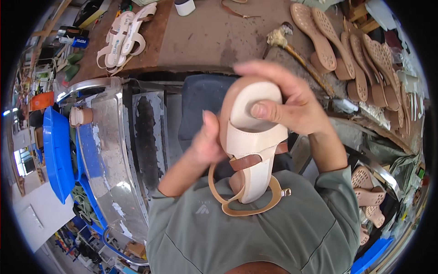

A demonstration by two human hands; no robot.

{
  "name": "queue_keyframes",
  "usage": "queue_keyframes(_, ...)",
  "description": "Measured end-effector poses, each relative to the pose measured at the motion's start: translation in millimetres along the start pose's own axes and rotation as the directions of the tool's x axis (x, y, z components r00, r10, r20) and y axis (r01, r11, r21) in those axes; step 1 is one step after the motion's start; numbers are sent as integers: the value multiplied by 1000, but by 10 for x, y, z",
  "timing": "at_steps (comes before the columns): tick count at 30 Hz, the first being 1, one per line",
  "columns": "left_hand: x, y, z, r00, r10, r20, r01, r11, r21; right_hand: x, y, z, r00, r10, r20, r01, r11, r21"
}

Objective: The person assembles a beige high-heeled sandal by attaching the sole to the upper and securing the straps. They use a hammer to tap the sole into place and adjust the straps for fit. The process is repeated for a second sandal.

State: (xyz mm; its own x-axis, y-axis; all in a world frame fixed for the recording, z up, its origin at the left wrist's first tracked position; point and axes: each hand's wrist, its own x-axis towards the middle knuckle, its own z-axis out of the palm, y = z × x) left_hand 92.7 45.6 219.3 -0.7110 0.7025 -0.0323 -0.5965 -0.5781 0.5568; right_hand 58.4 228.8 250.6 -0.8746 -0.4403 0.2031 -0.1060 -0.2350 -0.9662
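Note:
A cream sandal [250, 142] with a brown side strap and a tan buckled ankle strap is held upright in front of my chest, toe end away from me. My right hand [292, 98] is closed round its toe end, the thumb pressed on the insole and the fingers over the far side of the sole. Beside the sole's left edge is my left hand [207, 139], somewhat blurred, with its thumb raised. Its other fingers are hidden behind the sandal, so I cannot tell how they are set. The ankle strap [248, 212] hangs in a loop around the heel.
On the brown workbench [205, 36] ahead lie a pair of white sandals [122, 39], a hammer [301, 59] and several tan soles [315, 41] at the right. Left of me stands a worn metal chair [107, 155] near a blue basin [57, 155]. More soles [367, 192] lie low at the right.

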Motion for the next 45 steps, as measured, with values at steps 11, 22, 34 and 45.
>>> queue_keyframes(11,64,-21,219,980,-138,143,145,989,-38,18,-275,-40,998,-13,53,26,964,-263)
queue_keyframes(22,113,161,387,977,-209,38,204,973,107,41,-377,12,998,-55,27,62,906,-419)
queue_keyframes(34,372,604,318,943,-328,-47,332,938,100,19,-190,152,996,85,-39,-93,951,-294)
queue_keyframes(45,122,397,232,993,-120,-5,116,964,-240,29,-95,267,991,96,-93,-103,992,-67)
